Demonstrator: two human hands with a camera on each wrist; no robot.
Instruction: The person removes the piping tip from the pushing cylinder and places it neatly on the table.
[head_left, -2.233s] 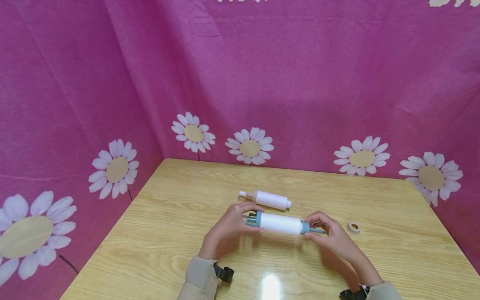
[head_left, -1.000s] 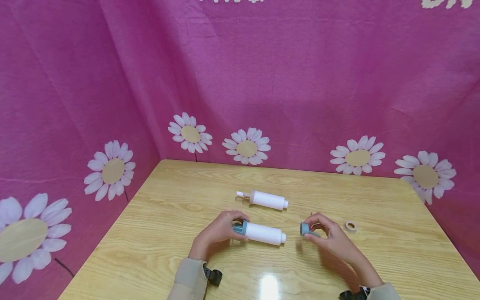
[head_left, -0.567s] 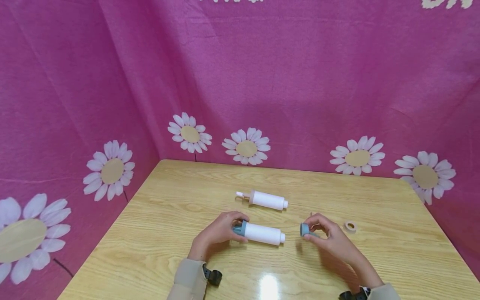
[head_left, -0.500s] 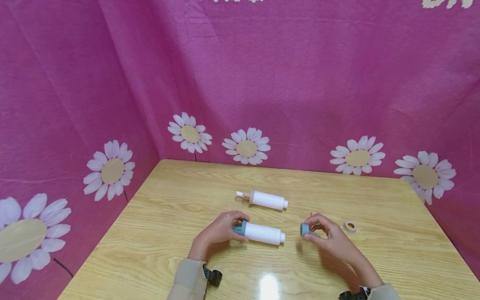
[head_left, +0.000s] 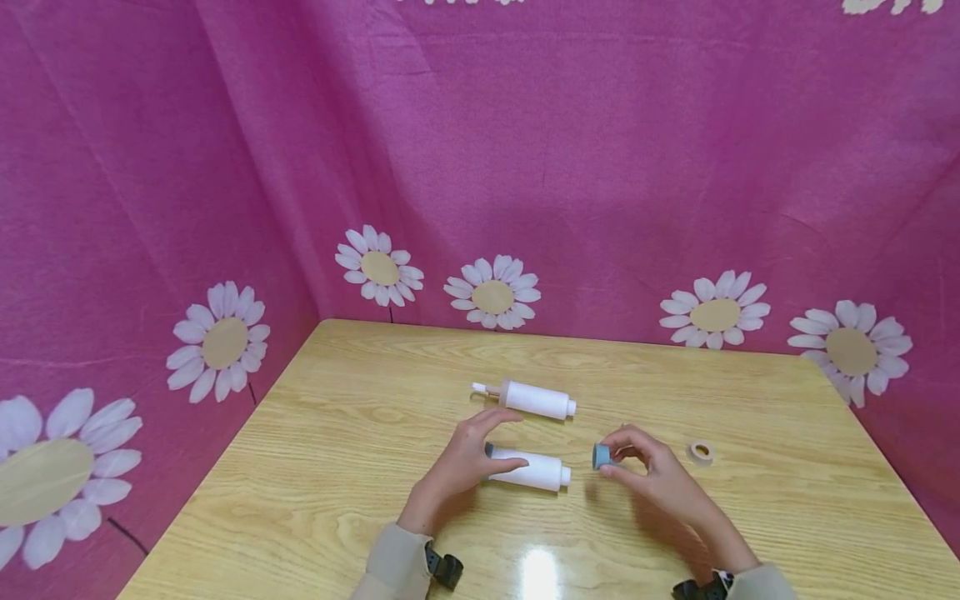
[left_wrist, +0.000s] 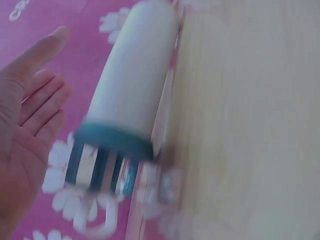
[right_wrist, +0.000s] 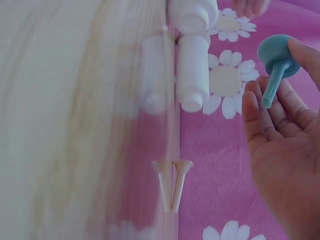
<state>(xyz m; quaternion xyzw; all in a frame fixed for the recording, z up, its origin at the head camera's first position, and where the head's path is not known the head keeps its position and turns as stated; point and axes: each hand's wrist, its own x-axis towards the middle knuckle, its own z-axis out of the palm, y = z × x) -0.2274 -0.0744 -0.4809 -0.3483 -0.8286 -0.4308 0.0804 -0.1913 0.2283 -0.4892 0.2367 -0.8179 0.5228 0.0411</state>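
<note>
A white tube (head_left: 543, 472) lies on the table, a narrow neck at its right end. At its other end, a teal collar (left_wrist: 112, 137) with slats and a white looped handle (left_wrist: 97, 225) shows in the left wrist view. My left hand (head_left: 461, 457) hovers around the tube, fingers and thumb extended and apart from it in the left wrist view. To the right, my right hand (head_left: 660, 477) pinches a teal funnel-shaped nozzle (head_left: 601, 456) above the table. In the right wrist view the nozzle's slim spout (right_wrist: 274, 87) points down toward the fingers.
A second white tube (head_left: 536, 400) with a beige collar lies behind the first. Right of my right hand is a beige ring-shaped piece (head_left: 701, 452); the right wrist view shows it as a beige funnel (right_wrist: 181, 182). A pink flowered cloth (head_left: 600, 167) hangs behind the wooden table (head_left: 405, 367).
The nozzle came off the tube's neck, and the tube was lowered to the table. My left hand then released its collar and shifted right. My right hand moved slightly left with the nozzle.
</note>
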